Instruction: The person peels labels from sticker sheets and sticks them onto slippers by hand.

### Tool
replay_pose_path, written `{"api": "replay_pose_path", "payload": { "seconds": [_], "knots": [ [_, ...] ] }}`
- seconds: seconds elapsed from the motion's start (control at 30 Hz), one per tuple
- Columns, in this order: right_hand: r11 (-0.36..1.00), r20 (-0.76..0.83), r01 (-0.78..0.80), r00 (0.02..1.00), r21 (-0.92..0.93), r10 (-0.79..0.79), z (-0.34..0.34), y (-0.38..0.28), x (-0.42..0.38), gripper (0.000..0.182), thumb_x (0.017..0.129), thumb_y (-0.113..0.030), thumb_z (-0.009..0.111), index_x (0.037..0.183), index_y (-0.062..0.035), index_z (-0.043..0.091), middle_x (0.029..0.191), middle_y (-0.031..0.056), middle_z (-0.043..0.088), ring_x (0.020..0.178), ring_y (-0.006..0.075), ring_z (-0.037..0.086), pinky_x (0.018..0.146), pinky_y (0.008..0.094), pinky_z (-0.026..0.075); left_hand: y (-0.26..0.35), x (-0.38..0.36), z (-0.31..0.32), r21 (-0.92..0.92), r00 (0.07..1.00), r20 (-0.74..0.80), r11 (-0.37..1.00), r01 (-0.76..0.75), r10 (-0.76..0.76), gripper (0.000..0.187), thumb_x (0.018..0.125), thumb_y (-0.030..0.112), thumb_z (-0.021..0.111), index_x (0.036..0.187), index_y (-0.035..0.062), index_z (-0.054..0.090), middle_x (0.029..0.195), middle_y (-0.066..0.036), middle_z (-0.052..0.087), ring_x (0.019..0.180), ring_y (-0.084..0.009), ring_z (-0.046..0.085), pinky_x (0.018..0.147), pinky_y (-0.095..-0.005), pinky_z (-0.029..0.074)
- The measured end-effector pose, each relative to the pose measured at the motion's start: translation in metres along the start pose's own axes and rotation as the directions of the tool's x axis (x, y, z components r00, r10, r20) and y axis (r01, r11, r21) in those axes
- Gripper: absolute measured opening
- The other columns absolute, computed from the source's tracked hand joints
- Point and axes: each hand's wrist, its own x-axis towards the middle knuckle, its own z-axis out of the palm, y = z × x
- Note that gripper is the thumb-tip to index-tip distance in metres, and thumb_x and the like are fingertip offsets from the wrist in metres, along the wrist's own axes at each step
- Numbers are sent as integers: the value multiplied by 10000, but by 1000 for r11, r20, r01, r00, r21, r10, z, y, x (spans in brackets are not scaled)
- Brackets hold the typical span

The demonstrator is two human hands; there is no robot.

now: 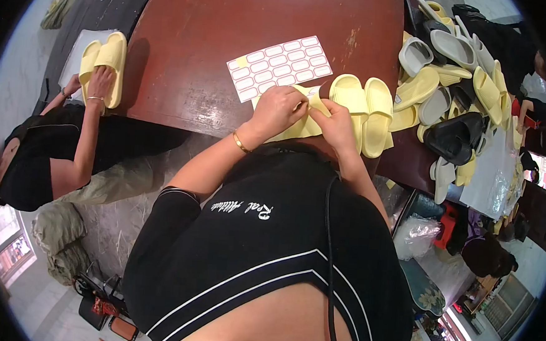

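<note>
My left hand (279, 113), with a gold bracelet at the wrist, is closed at the table's front edge. Its fingertips pinch something small that I cannot make out. Close beside it, my right hand (336, 125) is also closed, thumb and finger together, over a yellow sheet (297, 130). A pair of yellow slippers (376, 117) lies just right of my right hand. Behind my hands, a white sheet of red-bordered labels (279, 69) lies on the red-brown table (220, 17), with a small yellow patch on it.
At the left, a co-worker's hands (100, 85) hold a pair of yellow slippers (110, 54). A heap of yellow, grey and black slippers (453, 134) covers the right side. Clear plastic bags (416, 235) lie below it. Other people are at the far right.
</note>
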Motion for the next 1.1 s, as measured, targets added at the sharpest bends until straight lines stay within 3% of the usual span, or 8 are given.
{"api": "replay_pose_path", "payload": {
  "seconds": [0.13, 0.3, 0.47, 0.63, 0.73, 0.8, 1.1],
  "knots": [
    [1000, -3, -6, 1000, 20, 6, 0, 2, -1, 238, 807, -138, 641, 999, 0, 672, 825, 91, 691, 736, 111, 616, 677, 284, 484, -1, 0, -2, -81, 999, 34, 997, 14, -11, 98, 762, 154, 706, 796, 79, 654, 749, -57, 647, 702, -244, 621, 648, -353, 461],
    [998, -13, 54, 998, -38, -55, 1, 9, -1, 257, 801, -153, 646, 1002, 6, 666, 809, 105, 683, 739, 132, 621, 678, 292, 485, 1, -1, -6, -40, 999, 44, 999, -5, 7, 94, 764, 146, 703, 801, 76, 653, 748, -57, 647, 695, -243, 620, 644, -350, 460],
    [1000, -11, 10, 1000, 4, -10, -1, 11, -1, 267, 797, -155, 643, 1008, 8, 662, 820, 117, 681, 770, 136, 626, 693, 294, 487, 0, -2, -1, -33, 999, 31, 999, 11, -10, 103, 761, 145, 706, 808, 69, 653, 756, -65, 651, 690, -245, 623, 640, -354, 468],
    [998, -67, 46, 997, 48, -43, 0, 15, -1, 303, 797, -158, 642, 1043, 17, 644, 860, 128, 681, 806, 137, 626, 720, 293, 490, 4, -2, 0, -163, 998, -18, 985, 60, -64, 117, 754, 133, 710, 823, 55, 656, 771, -76, 662, 688, -256, 629, 635, -356, 491],
    [997, -38, 52, 998, 58, -50, 3, 12, -3, 323, 798, -158, 643, 1063, 26, 631, 893, 137, 684, 829, 153, 634, 738, 294, 491, 6, -3, 2, -146, 996, -53, 987, 63, -71, 137, 749, 179, 707, 770, 59, 647, 734, -79, 646, 689, -263, 621, 636, -363, 486],
    [992, -82, 89, 992, -91, -97, 4, -1, -8, 314, 800, -160, 644, 1051, 28, 634, 905, 144, 687, 841, 172, 642, 748, 298, 491, 5, -5, 2, -115, 997, -57, 992, 48, -54, 118, 743, 148, 712, 787, 59, 649, 742, -73, 650, 683, -259, 622, 635, -358, 485],
    [997, -29, 81, 996, 10, -80, 6, 5, -8, 283, 805, -143, 636, 1036, 22, 643, 865, 128, 689, 785, 166, 647, 700, 305, 498, 10, -7, 3, -8, 994, -96, 999, 41, -42, 102, 730, 105, 712, 799, 64, 650, 729, -66, 651, 662, -250, 621, 627, -353, 486]
  ]
}}
